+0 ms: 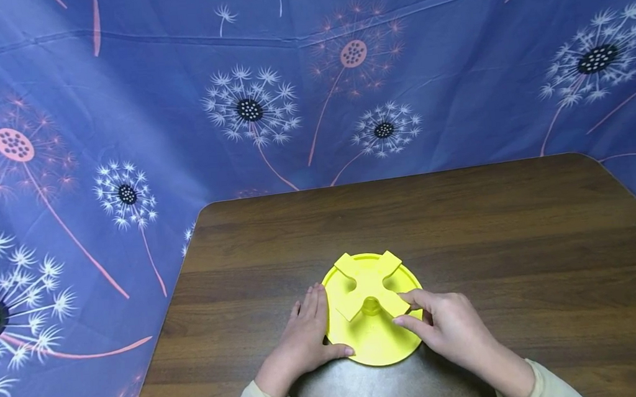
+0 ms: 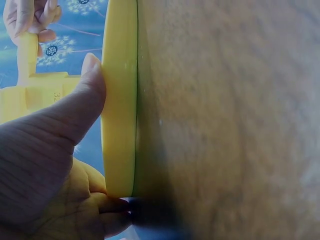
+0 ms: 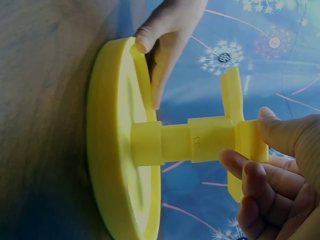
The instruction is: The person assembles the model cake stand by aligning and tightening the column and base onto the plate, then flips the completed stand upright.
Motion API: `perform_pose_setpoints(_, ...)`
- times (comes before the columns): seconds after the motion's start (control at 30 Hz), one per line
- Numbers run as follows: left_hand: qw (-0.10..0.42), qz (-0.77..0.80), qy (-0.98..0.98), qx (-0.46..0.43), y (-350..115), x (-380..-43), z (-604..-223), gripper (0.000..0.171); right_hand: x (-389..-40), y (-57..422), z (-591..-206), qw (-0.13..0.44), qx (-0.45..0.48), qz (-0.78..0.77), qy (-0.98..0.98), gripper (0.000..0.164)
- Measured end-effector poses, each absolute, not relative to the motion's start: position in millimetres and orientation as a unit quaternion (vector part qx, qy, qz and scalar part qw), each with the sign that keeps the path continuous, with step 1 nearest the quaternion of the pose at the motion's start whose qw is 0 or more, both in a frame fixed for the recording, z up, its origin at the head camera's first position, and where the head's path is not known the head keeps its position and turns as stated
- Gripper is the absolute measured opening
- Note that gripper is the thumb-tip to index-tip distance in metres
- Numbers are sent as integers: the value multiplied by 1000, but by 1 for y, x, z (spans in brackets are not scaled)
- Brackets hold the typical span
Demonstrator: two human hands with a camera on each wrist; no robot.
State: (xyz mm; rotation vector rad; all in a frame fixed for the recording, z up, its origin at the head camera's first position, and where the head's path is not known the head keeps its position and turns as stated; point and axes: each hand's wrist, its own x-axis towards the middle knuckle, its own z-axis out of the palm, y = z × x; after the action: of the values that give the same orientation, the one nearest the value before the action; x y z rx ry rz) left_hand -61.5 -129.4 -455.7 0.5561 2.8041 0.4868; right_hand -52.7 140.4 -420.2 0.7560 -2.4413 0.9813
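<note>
A yellow plastic stand is upright on the table, made of a wide round base [image 1: 377,346], a stepped post [image 3: 175,142] with small raised digits, and an X-shaped cross top [image 1: 369,280]. My left hand [image 1: 305,336] holds the base at its left edge. Its thumb [image 2: 82,100] lies over the rim, and the fingers stretch along the side. With thumb and fingertips, my right hand [image 1: 454,325] pinches the near right arm of the cross [image 3: 252,141]. From above, the cross hides most of the post.
The wooden table [image 1: 494,228] extends behind the stand and to both sides. A blue cloth [image 1: 176,110] printed with dandelions hangs along the back and left. Below the base, a rounded greyish shape [image 1: 389,392] fills the bottom of the head view.
</note>
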Motion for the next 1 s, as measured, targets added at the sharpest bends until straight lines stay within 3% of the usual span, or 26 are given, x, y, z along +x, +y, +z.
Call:
perform_pose_setpoints(0.13, 127, 167, 960, 186, -131, -61, -456, 120, -53, 140, -422, 205, 276, 358, -868, 31)
perform_pose_setpoints(0.53, 133, 181, 955, 193, -133, -63, -456, 121, -68, 172, -436, 121, 255, 392, -876, 41)
perform_pose_setpoints(0.8, 135, 204, 946, 215, -140, -65, -459, 119, -82, 196, -456, -26, 213, 345, -914, 95)
perform_pose_setpoints(1.0, 129, 262, 928, 230, -150, -71, -460, 111, -87, 201, -466, -82, 233, 343, -906, 113)
